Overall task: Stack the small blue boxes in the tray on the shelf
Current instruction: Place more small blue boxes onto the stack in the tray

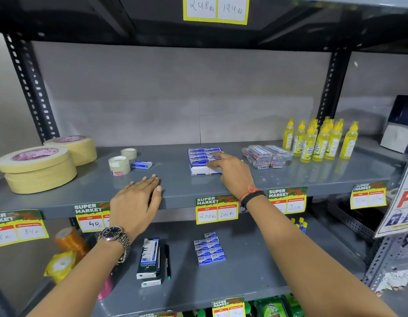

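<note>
Head view, tray: the white tray [205, 170] sits at centre frame on the middle shelf [289, 177], with small blue boxes [201, 156] packed in rows inside it.
Head view, right hand: the right hand [230, 171] rests at the tray's right edge, forefinger stretched over the top row and thumb against the near boxes; it presses or points, with nothing lifted that I can see.
Head view, left hand: the left hand [135, 202] lies flat and open at lower centre-left on the shelf's front lip, holding nothing.
Head view, stray box: one loose blue box [141, 164] lies left of the tray, touching the clear tape rolls [119, 164] (probably still to be added).
Risk: a sideways push from the forefinger could slide the top row or shift the light tray; reaching for the loose box could knock the tape rolls.
Risk, right side: the wrist passes near the clip cases [267, 156], which a careless sweep might scatter.
Surface: smooth grey painted metal, slightly dusty, likely slippery under cardboard.
Room: a shop rack with slotted uprights, a grey wall behind, masking tape [38, 168] at left, yellow glue bottles [319, 140] at right, price tags [216, 209] along the edges.
</note>
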